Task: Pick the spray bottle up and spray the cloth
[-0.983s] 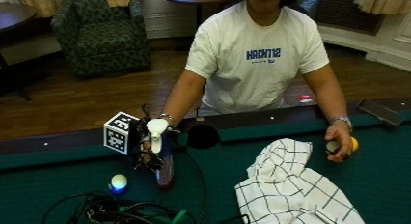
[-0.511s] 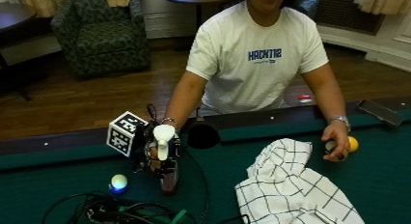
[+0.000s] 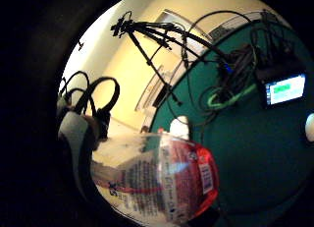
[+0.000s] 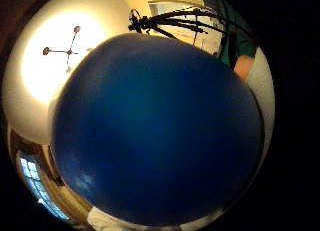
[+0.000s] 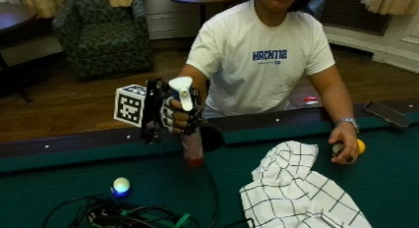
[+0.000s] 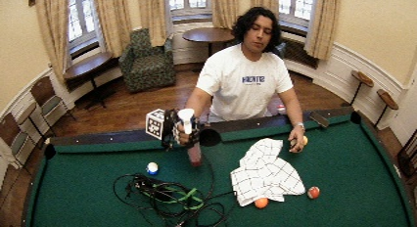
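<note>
Raised since earlier frames, hand (image 5: 175,116) grips bottle (image 5: 188,120) clear of surface (image 5: 78,184); cloth (image 5: 298,188) lies beside and below hand

Person stands behind the pool table (image 5: 59,181), right hand (image 5: 175,115) up over the near rail holding the spray bottle (image 5: 185,121) off the felt. Cloth (image 5: 298,191) lies on the felt to the person's left, well apart from the bottle. Bare hand (image 5: 343,144) rests on a ball (image 5: 357,146) just behind the cloth. Another ball (image 5: 121,185) sits on the bottle's other side, next to a tangle of cables (image 5: 124,215) nearer the camera.
</note>
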`<state>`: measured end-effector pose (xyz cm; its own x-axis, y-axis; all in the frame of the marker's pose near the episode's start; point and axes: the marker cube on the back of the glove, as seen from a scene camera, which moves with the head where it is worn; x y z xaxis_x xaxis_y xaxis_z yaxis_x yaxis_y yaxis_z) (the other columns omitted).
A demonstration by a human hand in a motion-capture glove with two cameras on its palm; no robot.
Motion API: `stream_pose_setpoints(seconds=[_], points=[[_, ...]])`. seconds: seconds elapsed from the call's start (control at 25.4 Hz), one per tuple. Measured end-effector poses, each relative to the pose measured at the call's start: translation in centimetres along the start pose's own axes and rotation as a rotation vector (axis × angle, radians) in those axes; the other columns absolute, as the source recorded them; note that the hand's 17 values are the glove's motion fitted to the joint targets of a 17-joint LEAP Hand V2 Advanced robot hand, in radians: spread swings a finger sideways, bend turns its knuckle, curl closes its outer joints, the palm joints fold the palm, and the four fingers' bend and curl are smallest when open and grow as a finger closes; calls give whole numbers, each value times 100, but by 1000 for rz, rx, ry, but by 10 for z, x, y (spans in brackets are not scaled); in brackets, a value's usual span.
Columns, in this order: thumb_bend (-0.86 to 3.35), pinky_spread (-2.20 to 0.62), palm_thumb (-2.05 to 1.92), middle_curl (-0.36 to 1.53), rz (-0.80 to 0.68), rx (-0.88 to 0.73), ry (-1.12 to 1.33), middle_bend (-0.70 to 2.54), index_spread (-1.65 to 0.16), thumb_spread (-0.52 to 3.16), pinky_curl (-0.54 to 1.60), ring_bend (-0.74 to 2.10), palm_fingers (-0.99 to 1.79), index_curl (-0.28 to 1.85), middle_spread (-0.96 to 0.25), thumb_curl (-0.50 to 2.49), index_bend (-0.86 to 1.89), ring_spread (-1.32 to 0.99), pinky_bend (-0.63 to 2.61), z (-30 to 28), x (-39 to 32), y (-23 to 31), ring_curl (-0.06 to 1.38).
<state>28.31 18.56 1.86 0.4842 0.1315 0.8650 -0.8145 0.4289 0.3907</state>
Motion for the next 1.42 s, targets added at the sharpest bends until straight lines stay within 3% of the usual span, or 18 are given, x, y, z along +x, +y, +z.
stream_pose_setpoints(seconds=[0.35, 0.67, 1.06, 1.42], points=[[-3, -29, 95, 54, -23, -170, -84, 51, -28, 37, 39, 64, 142, 48, -23, 66, 26, -22, 36, 29, -99, -24, 47], [-3, -30, 95, 54, -2, -326, 107, 55, -28, 30, 40, 65, 141, 51, -23, 69, 28, -22, 39, 80, -151, -34, 47], [-3, -30, 95, 54, 135, -691, 570, 57, -28, 25, 40, 66, 140, 54, -23, 73, 31, -22, 41, 176, -120, -28, 48], [-3, -30, 95, 54, 497, -917, 823, 58, -27, 23, 40, 67, 139, 56, -22, 75, 31, -22, 42, 225, -44, 14, 47]])
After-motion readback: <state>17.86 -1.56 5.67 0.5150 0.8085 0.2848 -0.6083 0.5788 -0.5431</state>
